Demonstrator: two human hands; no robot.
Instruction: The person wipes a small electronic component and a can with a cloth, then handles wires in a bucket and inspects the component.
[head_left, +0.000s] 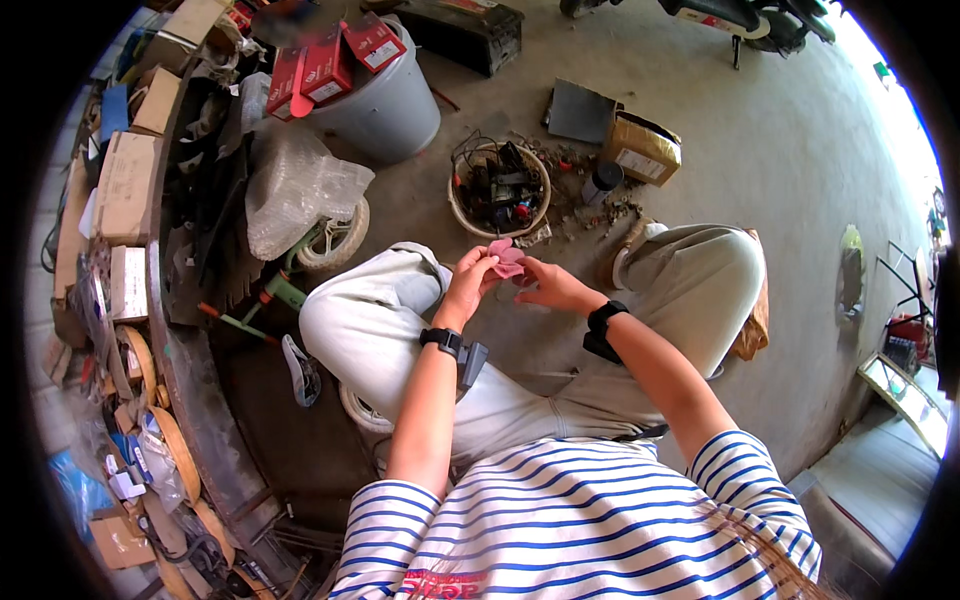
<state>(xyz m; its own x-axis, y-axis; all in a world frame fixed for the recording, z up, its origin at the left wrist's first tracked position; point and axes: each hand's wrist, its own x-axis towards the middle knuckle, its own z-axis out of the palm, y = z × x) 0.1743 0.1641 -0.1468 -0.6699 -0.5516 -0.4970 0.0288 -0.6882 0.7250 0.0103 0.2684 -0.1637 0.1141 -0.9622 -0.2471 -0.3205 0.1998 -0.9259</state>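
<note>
My left hand (466, 286) pinches a crumpled piece of thin pink material (505, 256), cloth or plastic, between thumb and fingers. From the other side, my right hand (556, 286) has its fingers curled at the material's right edge, where more pink shows between finger and thumb. Both hands are above the gap between my bent knees. Just beyond them on the floor stands a round pale basket (454, 206), filled with dark parts and cables (506, 180).
Debris (570, 161), a dark cylindrical can (602, 182) and an open cardboard box (645, 150) lie right of the basket. At left are a green children's bike (283, 289) and a cluttered shelf (161, 300). A grey bin (390, 112) holds red boxes (326, 71).
</note>
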